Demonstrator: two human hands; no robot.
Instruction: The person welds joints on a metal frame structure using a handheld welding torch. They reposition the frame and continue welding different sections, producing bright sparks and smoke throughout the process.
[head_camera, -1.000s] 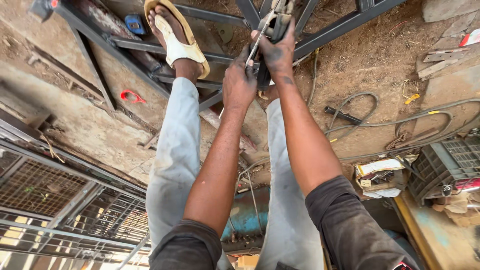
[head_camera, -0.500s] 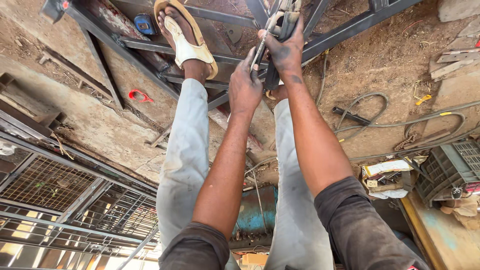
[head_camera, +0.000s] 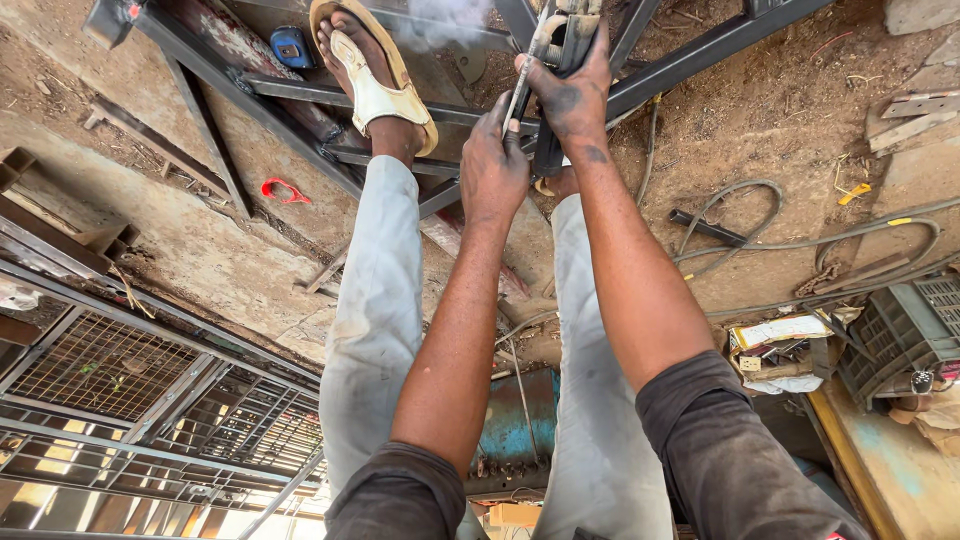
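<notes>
Ground: we're looking straight down on bare brown dirt, scattered with scraps and grey cables snaking off to the right.
Steel frame: a dark frame of square tubing lies across the top of our view, its bars crossing at angles under our feet.
Mesh gate panels: at lower left we see welded grid panels lying flat, well apart from the hands.
Legs: our pale grey trousers run up the middle, both forearms stretched out along them.
Crate: a grey plastic crate sits at the right edge, with a pile of papers and small packets just beside it.
Sandal: our left foot in a tan and white sandal is planted on a frame bar.
Right hand: the right hand, smeared black, is clamped around an upright steel bar of the frame, fingers wrapped over the top.
Left hand: the left hand is closed in a fist around the welding rod holder; its lower end is hidden in the palm.
Welding rod: the thin rod rises from the left fist, tilted, touching the frame right beside the right hand.
Smoke: a pale wisp hangs just left of the joint.
Small bits: a blue tape measure rests on the frame near the sandal; a red clip-like piece lies on the dirt at left.
</notes>
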